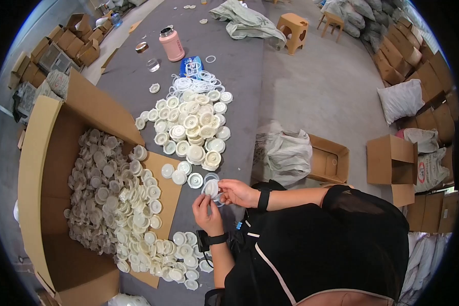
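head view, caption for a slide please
Left hand and right hand hold a white cap near a pile of similar caps and an open cardboard box of more.

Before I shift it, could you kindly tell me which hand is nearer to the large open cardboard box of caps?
Left. The left hand is just right of the open box; the right hand is farther right, across the white cap between them.

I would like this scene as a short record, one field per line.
Left hand: fingers at a round white cap
Right hand: thumb and fingers at the same cap
Beyond the hands: cap pile, then thin white rings
To the left: open cardboard box, caps spilling out
Far along table: pink bottle
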`<state>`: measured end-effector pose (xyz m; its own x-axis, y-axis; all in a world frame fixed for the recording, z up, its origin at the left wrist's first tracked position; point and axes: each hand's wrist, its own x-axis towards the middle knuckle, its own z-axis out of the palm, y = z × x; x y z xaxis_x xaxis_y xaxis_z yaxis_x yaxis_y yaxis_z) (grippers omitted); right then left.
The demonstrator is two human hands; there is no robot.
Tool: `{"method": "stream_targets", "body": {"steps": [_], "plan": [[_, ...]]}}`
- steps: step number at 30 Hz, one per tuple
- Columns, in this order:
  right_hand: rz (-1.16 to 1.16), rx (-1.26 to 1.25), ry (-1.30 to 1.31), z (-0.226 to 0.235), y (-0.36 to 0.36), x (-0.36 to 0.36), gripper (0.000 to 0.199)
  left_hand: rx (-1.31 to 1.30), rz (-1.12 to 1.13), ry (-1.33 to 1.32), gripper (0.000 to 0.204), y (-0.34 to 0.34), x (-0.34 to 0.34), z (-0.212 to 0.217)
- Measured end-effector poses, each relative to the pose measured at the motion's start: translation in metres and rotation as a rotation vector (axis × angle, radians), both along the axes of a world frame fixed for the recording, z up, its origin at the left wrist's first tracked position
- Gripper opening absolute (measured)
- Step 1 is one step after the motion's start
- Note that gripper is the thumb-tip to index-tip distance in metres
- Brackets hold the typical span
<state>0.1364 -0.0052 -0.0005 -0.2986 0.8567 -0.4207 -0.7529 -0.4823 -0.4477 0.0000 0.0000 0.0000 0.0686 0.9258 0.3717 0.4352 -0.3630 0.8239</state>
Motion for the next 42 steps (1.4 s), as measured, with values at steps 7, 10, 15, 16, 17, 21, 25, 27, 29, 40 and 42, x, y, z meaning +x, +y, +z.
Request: {"method": "stream_targets", "body": {"steps": [7,10,15,16,17,21,25,27,29,40,42], "plan": [[-0.078,0.038,-0.183,-0.001,-0.004,-0.002,0.013,-0.072,0.038,-0.183,0.010,-0.005,0.009,0.001],[-0.090,0.091,-0.199,0.004,-0.006,-0.005,0.013,-0.350,0.095,-0.648,0.010,-0.004,0.014,-0.002],[-0.050,0.171,-0.218,0.006,-0.008,-0.011,0.013,-0.764,-0.037,-1.174,0.016,-0.007,0.009,0.001],[-0.078,0.185,-0.205,0.005,-0.007,-0.012,0.013,-0.799,-0.044,-1.229,0.012,-0.005,0.008,-0.005],[-0.106,0.199,-0.191,0.005,-0.007,-0.013,0.014,-0.835,-0.050,-1.283,0.009,-0.004,0.007,-0.009],[-0.123,0.106,-0.110,0.008,-0.007,-0.015,0.017,-0.883,-0.072,-1.479,0.011,-0.003,0.009,-0.003],[-0.106,0.146,-0.146,0.016,-0.009,-0.015,0.024,-0.902,-0.258,-1.427,0.019,-0.003,0.004,0.001],[-0.083,0.164,-0.150,0.025,-0.011,-0.014,0.026,-0.895,-0.182,-1.326,0.021,-0.004,0.007,0.011],[-0.040,0.206,-0.241,0.036,-0.011,-0.011,0.028,-0.806,0.045,-1.119,0.024,-0.007,0.012,0.020],[0.111,0.183,-0.221,0.028,-0.009,-0.011,0.029,-0.642,0.010,-1.070,0.018,-0.003,-0.001,0.019],[0.152,0.170,-0.185,0.028,-0.008,-0.012,0.029,-0.653,-0.018,-1.098,0.017,-0.002,-0.004,0.023]]}}
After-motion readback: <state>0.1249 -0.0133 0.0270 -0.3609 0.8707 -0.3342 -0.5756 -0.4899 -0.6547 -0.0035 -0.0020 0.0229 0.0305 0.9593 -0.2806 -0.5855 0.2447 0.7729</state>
